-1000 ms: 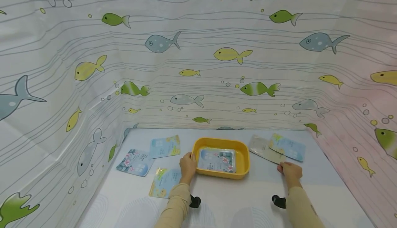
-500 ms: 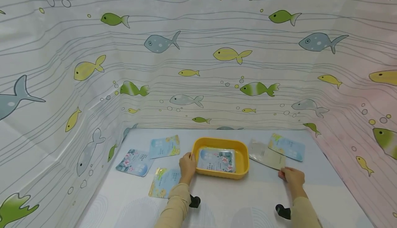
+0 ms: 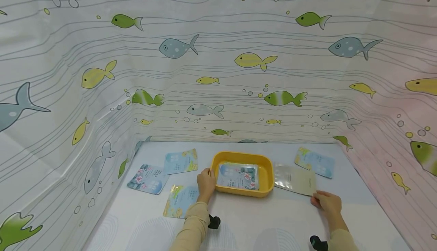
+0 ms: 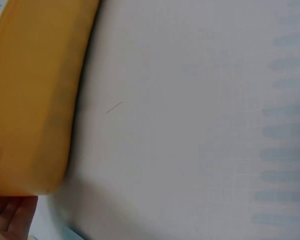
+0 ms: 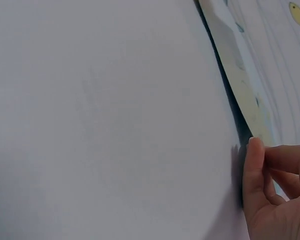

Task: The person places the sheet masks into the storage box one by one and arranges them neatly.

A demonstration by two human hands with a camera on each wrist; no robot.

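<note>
Right wrist view crops right hand (image 5: 272, 195), pale sachet (image 5: 235, 70).

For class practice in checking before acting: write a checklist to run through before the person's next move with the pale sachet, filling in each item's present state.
1. Right hand pinches the pale sachet at its near corner: ok.
2. Sachet lifted off the table: cannot tell; the right wrist view shows a dark shadow under its edge.
3. Left hand steadies the yellow tray at its left rim: ok.
4. Tray has room: cannot tell; one sachet already lies in it.
5. Pale sachet is apart from the blue sachet behind it: ok.
</note>
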